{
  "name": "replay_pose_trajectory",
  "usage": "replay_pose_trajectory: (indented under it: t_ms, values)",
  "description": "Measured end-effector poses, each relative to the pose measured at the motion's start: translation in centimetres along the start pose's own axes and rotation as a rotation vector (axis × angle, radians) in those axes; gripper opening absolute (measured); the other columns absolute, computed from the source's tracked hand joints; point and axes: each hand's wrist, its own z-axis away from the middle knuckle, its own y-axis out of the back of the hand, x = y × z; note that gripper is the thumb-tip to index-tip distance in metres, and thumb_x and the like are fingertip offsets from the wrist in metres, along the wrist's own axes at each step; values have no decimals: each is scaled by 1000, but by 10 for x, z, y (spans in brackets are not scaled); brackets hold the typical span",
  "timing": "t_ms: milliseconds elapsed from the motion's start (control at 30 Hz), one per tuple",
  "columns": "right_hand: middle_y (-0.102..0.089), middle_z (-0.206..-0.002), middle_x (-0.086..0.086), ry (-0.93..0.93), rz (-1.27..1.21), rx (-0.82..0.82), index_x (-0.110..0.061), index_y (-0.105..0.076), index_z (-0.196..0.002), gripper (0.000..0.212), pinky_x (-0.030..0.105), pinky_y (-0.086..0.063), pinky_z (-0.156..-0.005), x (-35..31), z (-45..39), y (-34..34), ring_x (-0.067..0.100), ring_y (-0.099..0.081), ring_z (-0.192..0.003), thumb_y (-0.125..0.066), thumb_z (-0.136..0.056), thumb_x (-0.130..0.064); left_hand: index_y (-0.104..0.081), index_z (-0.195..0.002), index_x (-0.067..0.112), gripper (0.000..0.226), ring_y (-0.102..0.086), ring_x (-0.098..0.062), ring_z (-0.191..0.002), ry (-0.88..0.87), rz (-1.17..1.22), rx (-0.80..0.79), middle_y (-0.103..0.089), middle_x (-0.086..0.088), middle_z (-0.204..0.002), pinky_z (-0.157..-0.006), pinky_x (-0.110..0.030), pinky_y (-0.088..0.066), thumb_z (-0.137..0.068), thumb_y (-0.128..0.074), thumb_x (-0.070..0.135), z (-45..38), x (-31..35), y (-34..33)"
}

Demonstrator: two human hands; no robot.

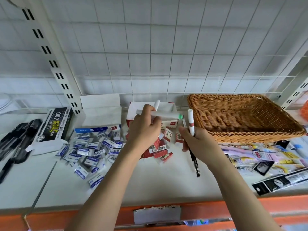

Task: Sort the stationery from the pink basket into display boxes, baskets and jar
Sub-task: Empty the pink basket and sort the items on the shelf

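Both hands grip pens above the white table.
Left hand (144,125) holds white pens (164,115), one green-tipped; right hand (195,140) grips a red-banded white pen (191,121) and a black pen (195,164). "ERASER" packets (93,147) lie at 9 o'clock, wicker basket (241,117) at 2, seemingly empty.

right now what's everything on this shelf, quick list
woven brown wicker basket: one, back right
blue-and-white wrapped erasers: many, loose pile, centre left
red-and-white wrapped erasers: several, under the hands
red-and-white open cardboard box: one, back centre
black pen box: one, left
black pens: several, far left
flat packaged stationery: pile, right
left hand: grips white pens
right hand: grips a white pen with red band and a black pen
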Motion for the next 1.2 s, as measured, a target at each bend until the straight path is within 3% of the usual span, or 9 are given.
replay_pose_trajectory:
  t_ms: [233, 333, 400, 533, 667, 833, 967, 1100, 1200]
  values:
    - [-59, -58, 5, 7, -162, -38, -7, -55, -79, 30, 19, -40, -45, -18, -5, -3, 15, -56, -52, -50, -96, -31, -42, -101, 18, 5, -55, -14, -63, 17, 182, 113, -52, 0, -75, -53, -30, -47, -99, -40, 13, 26, -8, 37]
    - [-54, -61, 5, -69, -439, -133, -9, -51, -85, 18, 28, -53, -56, -29, -9, -4, 18, -57, -58, -52, -97, -22, -46, -97, 17, 10, -47, -11, -52, 21, 208, 147, -53, -2, -69, -51, -30, -40, -97, -42, 9, 39, -22, 51]
    - [-53, -62, 5, -146, -641, -226, -8, -53, -93, 9, 37, -59, -67, -36, -8, -2, 24, -62, -65, -50, -98, -15, -49, -93, 17, 13, -44, -4, -48, 28, 220, 150, -50, 1, -65, -47, -19, -38, -97, -43, 7, 47, -28, 58]
    - [-52, -61, 5, -132, -691, -279, -8, -56, -106, 15, 26, -45, -47, -38, -3, 0, 19, -53, -54, -44, -98, -6, -48, -84, 24, 23, -45, -3, -47, 4, 239, 150, -48, 9, -59, -42, -13, -33, -95, -45, 3, 60, -32, 65]
    - [-44, -58, 2, -145, -741, -277, -11, -57, -105, 15, 25, -36, -47, -33, 2, -8, 14, -41, -52, -44, -98, -11, -50, -90, 17, 18, -46, 2, -41, -18, 238, 98, -49, 13, -53, -39, -9, -29, -95, -44, 1, 65, -30, 67]
    - [-45, -61, -1, -137, -547, -233, -11, -53, -98, 16, 25, -34, -52, -45, 16, -30, 11, -41, -53, -39, -100, -18, -51, -90, 19, 17, -47, 0, -43, -40, 186, 114, -49, 8, -59, -39, -11, -30, -94, -46, 3, 71, -38, 78]
    - [-54, -83, 0, -29, -258, -236, -19, -55, -102, 16, 28, -38, -71, -68, 25, -64, 13, -49, -74, -43, -97, -27, -51, -91, 22, 18, -45, -8, -44, -3, 104, 176, -49, 1, -58, -41, -18, -30, -94, -46, 6, 77, -60, 97]
    - [-47, -74, -2, 128, -60, -244, -18, -49, -98, 10, 18, -35, -52, -100, 24, -104, 12, -42, -62, -44, -97, -26, -50, -84, 25, 21, -47, -12, -46, 63, 91, 229, -54, 1, -61, -44, -24, -35, -94, -47, 7, 87, -83, 129]
    - [-50, -69, -5, 195, 38, -259, -19, -56, -99, 8, 17, -36, -49, -122, 14, -137, 9, -44, -56, -51, -94, -19, -54, -87, 20, 17, -42, -9, -45, 85, 86, 222, -53, 1, -59, -41, -16, -31, -92, -48, 5, 96, -97, 153]
